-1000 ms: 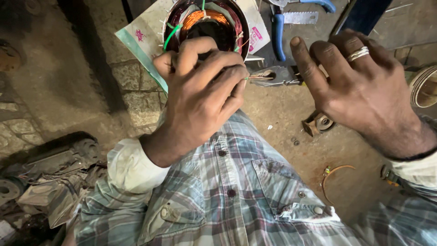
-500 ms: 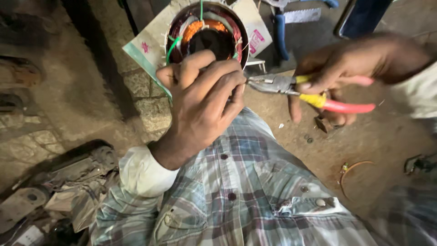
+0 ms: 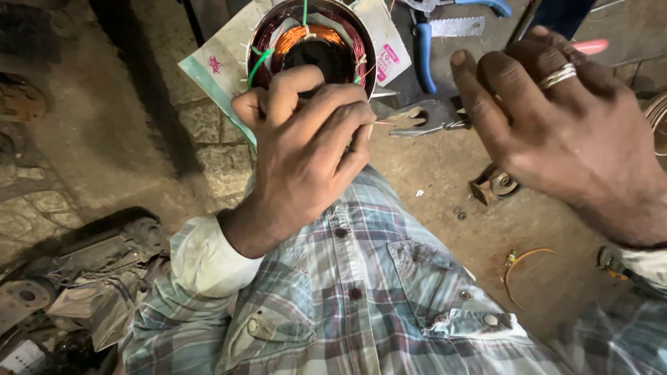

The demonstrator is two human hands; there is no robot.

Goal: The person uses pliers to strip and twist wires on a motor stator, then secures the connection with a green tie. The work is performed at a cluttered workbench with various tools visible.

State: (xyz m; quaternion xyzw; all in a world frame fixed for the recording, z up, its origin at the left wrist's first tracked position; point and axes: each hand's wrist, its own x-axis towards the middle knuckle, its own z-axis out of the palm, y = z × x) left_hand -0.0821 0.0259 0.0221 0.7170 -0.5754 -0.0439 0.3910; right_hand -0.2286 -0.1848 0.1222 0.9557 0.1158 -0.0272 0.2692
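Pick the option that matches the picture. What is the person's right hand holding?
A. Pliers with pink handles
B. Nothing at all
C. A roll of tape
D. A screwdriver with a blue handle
A: the right hand grips pliers whose pink handle tip sticks out past the fingers, the metal nose pointing toward the left hand at the copper-wound stator.

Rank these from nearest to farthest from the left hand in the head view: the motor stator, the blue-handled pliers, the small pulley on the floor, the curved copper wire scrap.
From the left hand:
1. Motor stator, touching its fingers, just above.
2. Blue-handled pliers, upper right.
3. Small pulley, on the floor to the right.
4. Curved copper wire scrap, lower right, farthest.
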